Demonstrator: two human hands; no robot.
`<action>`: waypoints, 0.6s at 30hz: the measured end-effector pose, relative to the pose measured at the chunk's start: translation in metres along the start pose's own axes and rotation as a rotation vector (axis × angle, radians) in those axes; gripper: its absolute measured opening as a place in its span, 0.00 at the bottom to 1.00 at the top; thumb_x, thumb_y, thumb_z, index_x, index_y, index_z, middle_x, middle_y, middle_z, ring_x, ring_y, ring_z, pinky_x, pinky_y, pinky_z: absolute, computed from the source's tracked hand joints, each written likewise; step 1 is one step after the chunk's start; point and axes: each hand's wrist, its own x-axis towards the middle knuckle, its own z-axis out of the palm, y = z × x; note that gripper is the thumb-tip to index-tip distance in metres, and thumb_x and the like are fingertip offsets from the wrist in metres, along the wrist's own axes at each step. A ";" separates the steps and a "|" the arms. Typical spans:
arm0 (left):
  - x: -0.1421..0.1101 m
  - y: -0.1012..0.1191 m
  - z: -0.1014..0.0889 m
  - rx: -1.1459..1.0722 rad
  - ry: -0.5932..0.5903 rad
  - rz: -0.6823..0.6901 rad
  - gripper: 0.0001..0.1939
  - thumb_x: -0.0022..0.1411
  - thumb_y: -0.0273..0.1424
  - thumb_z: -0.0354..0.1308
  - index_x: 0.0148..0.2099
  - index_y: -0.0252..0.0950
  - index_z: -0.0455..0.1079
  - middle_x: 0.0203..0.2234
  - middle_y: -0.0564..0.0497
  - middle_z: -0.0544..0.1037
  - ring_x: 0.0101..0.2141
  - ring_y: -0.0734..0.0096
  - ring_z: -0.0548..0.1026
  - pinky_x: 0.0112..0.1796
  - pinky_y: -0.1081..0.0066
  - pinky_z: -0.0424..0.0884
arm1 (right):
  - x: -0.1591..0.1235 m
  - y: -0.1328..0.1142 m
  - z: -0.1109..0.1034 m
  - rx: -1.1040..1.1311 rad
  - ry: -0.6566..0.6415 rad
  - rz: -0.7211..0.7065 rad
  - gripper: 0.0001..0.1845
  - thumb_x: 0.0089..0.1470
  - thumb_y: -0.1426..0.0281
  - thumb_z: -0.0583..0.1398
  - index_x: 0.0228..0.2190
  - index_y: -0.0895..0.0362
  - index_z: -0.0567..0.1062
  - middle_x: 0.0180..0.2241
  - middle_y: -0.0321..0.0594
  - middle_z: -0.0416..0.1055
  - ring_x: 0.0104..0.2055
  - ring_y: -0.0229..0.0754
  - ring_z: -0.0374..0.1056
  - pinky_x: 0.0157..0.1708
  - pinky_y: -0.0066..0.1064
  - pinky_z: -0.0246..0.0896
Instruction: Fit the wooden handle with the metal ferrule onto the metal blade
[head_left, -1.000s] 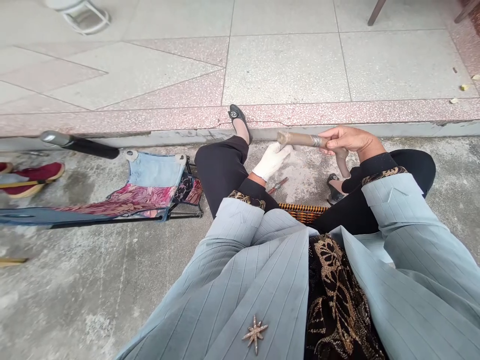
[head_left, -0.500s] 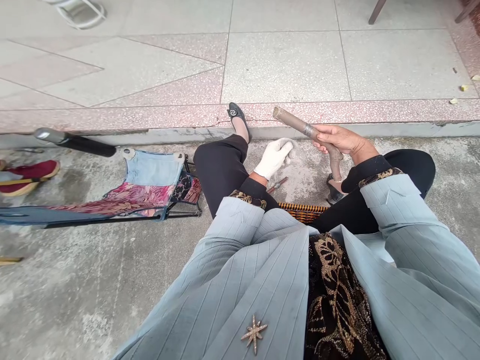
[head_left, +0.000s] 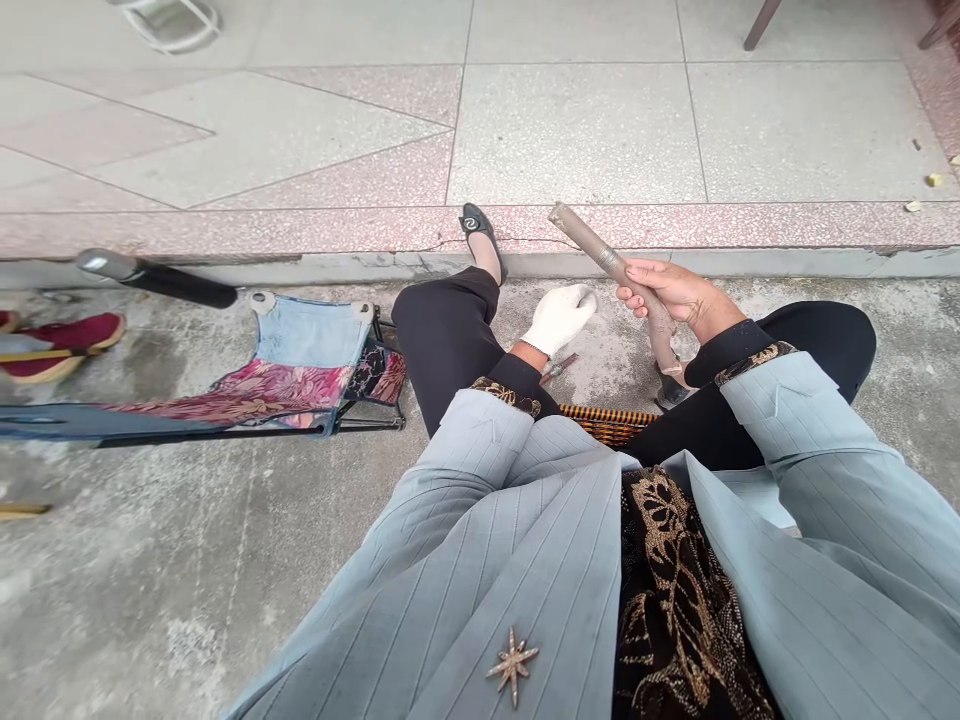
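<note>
My right hand (head_left: 671, 295), bare, is wrapped around a brown tube (head_left: 596, 245) with a band of wire around its middle. The tube's open end points up and to the left, and below my hand its other part bends down towards my right shoe. Beside it, a little to the left and apart from the tube, my left hand (head_left: 561, 315) wears a white glove. Its fingers are curled closed, and whatever may be in them is hidden. Under the left hand a thin reddish tool (head_left: 559, 368) lies on the concrete, partly covered.
An orange and black woven seat (head_left: 607, 425) shows between my legs. At left stands a low folding chair (head_left: 300, 335) with patterned fabric, near a black-handled object (head_left: 161, 278) and red shoes (head_left: 71, 340). A tiled step edge (head_left: 360, 270) runs across in front.
The tube has tilted more steeply in my right hand. My left hand has moved slightly right, its curled fingers turned a little. The whole view has shifted slightly.
</note>
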 end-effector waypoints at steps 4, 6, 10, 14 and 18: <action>0.005 -0.008 -0.001 -0.037 0.007 -0.027 0.17 0.66 0.31 0.46 0.32 0.33 0.75 0.26 0.45 0.77 0.30 0.65 0.72 0.34 0.69 0.62 | -0.001 0.001 0.004 0.109 -0.054 0.022 0.34 0.51 0.57 0.69 0.52 0.57 0.63 0.26 0.30 0.65 0.22 0.30 0.57 0.20 0.22 0.55; 0.006 -0.010 -0.001 -0.021 0.000 -0.027 0.17 0.66 0.31 0.46 0.32 0.33 0.75 0.27 0.45 0.78 0.31 0.65 0.73 0.35 0.69 0.62 | 0.000 0.002 0.002 0.091 -0.025 0.011 0.34 0.50 0.57 0.69 0.52 0.57 0.64 0.26 0.30 0.65 0.22 0.30 0.57 0.20 0.22 0.55; 0.004 -0.010 0.002 0.154 -0.068 0.043 0.16 0.67 0.33 0.47 0.37 0.34 0.76 0.30 0.45 0.79 0.34 0.63 0.75 0.36 0.69 0.63 | 0.008 0.010 -0.008 -0.162 0.209 -0.036 0.29 0.55 0.53 0.63 0.53 0.55 0.67 0.25 0.32 0.65 0.22 0.33 0.59 0.21 0.25 0.57; -0.003 -0.007 0.008 0.375 -0.051 0.065 0.18 0.68 0.37 0.47 0.42 0.34 0.76 0.32 0.42 0.80 0.34 0.59 0.77 0.35 0.68 0.64 | 0.017 0.017 -0.014 -0.892 0.472 0.015 0.23 0.61 0.56 0.56 0.54 0.53 0.71 0.33 0.42 0.73 0.33 0.44 0.69 0.32 0.34 0.64; -0.007 -0.003 0.008 0.414 -0.076 0.143 0.19 0.69 0.38 0.46 0.43 0.32 0.75 0.32 0.38 0.78 0.35 0.56 0.77 0.36 0.65 0.64 | 0.014 0.011 -0.016 -1.436 0.277 0.155 0.20 0.58 0.62 0.59 0.51 0.51 0.77 0.45 0.46 0.77 0.45 0.52 0.71 0.43 0.39 0.62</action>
